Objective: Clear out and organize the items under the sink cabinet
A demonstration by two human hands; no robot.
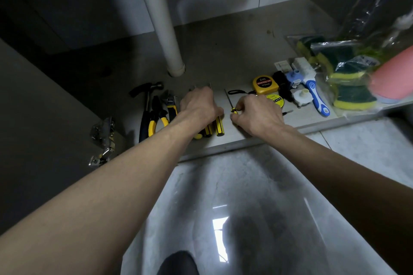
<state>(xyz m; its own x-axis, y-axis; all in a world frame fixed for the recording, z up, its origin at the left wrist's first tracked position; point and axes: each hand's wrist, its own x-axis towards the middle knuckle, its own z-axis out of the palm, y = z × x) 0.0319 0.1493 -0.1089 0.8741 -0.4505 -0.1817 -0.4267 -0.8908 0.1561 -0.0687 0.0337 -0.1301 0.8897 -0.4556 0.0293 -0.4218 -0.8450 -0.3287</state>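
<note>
Here your right hand (pixel 257 116) pinches the small screwdriver (pixel 230 102), shaft pointing away; your left hand (pixel 199 105) lies curled over its parallel neighbours (pixel 219 127) just beside

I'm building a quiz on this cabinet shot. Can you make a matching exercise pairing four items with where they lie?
Items:
1. hammer
2. tape measure
3. small screwdriver
4. sponges

Places:
A. pinched by the right hand
B. far left of the tool row, beside the pliers
C. bagged at the right end of the cabinet floor
D. just behind the yellow tape roll

Pairs: 1-B, 2-D, 3-A, 4-C
</note>
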